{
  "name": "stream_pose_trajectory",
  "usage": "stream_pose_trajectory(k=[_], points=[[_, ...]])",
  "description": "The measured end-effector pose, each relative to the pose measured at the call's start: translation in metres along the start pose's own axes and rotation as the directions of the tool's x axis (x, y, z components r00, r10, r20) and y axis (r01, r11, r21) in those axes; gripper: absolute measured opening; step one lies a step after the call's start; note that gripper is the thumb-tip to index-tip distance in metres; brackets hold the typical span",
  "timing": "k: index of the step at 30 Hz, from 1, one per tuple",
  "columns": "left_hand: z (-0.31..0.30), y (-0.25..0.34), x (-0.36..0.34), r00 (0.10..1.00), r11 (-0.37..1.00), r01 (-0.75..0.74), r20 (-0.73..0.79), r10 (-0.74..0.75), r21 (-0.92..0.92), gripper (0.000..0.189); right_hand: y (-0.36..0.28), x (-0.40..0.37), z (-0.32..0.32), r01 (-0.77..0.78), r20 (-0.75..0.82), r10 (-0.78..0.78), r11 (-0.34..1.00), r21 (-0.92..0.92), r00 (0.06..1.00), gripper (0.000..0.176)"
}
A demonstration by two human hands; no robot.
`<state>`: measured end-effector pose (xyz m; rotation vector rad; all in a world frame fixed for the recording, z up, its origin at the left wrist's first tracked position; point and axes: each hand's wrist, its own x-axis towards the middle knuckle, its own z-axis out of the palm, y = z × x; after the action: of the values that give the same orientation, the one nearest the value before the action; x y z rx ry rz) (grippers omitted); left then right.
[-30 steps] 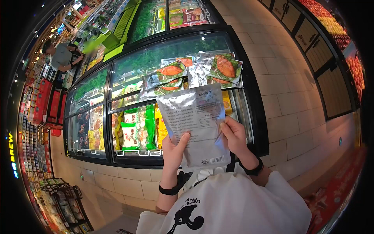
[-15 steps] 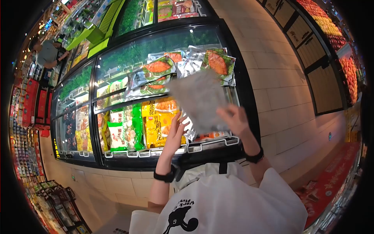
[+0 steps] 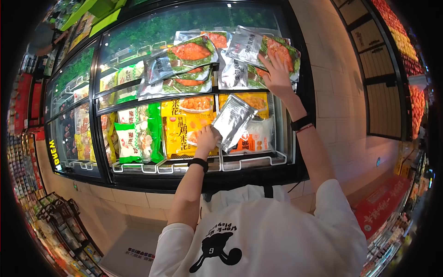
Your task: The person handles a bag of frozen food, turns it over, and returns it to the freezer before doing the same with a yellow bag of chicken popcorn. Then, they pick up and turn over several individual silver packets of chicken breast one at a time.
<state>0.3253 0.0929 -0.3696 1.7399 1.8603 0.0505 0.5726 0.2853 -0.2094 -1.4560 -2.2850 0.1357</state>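
My left hand is inside the open front of the freezer, its fingers bent at the lower left edge of a plain silver food packet. That packet lies tilted over yellow bags and an orange-and-white bag. Farther up, my right hand rests with fingers stretched out on a silver-and-green packet with a picture of cooked meat. This packet lies on a similar one on the glass lid. To its left are more such packets, overlapping in a pile.
Yellow bags and green-and-white bags fill the freezer's middle and left. White wire racks run along its front rim. A tiled floor lies to the right, with fruit displays beyond. A shelf stand is at lower left.
The blurred packet by my right hand is no longer in mid-air; that hand has moved up onto the right pile. My left hand has come to the silver packet's edge. The view has shifted.
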Motion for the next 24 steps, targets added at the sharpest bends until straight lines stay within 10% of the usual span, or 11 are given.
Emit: stream_pose_trajectory(k=[5, 14, 19, 22, 24], points=[[0.006, 0.007, 0.013, 0.976, 0.99, 0.129, 0.167, -0.138, 0.063, 0.052, -0.028, -0.03, -0.038, 0.069, -0.117, -0.052, 0.987, 0.145, 0.992, 0.048], [0.044, -0.002, 0.018, 0.929, 0.922, 0.29, 0.305, -0.208, -0.258, 0.057, -0.049, -0.178, -0.024, -0.26, 0.161, 0.21, 0.86, 0.439, 0.964, 0.035], [0.054, 0.003, 0.017, 0.905, 0.962, 0.168, 0.42, -0.064, -0.215, 0.037, -0.048, -0.214, -0.045, -0.556, 0.274, 0.525, 0.511, 0.656, 0.806, 0.025], [-0.02, 0.033, -0.015, 0.931, 0.282, 0.323, 0.357, 0.077, -0.903, 0.016, -0.046, -0.22, -0.046, -0.536, 0.302, 0.475, 0.503, 0.678, 0.827, 0.025], [-0.071, 0.045, -0.039, 0.946, 0.302, 0.28, 0.315, 0.072, -0.911, 0.016, -0.05, -0.217, -0.043, -0.519, 0.346, 0.393, 0.541, 0.662, 0.852, 0.029]])
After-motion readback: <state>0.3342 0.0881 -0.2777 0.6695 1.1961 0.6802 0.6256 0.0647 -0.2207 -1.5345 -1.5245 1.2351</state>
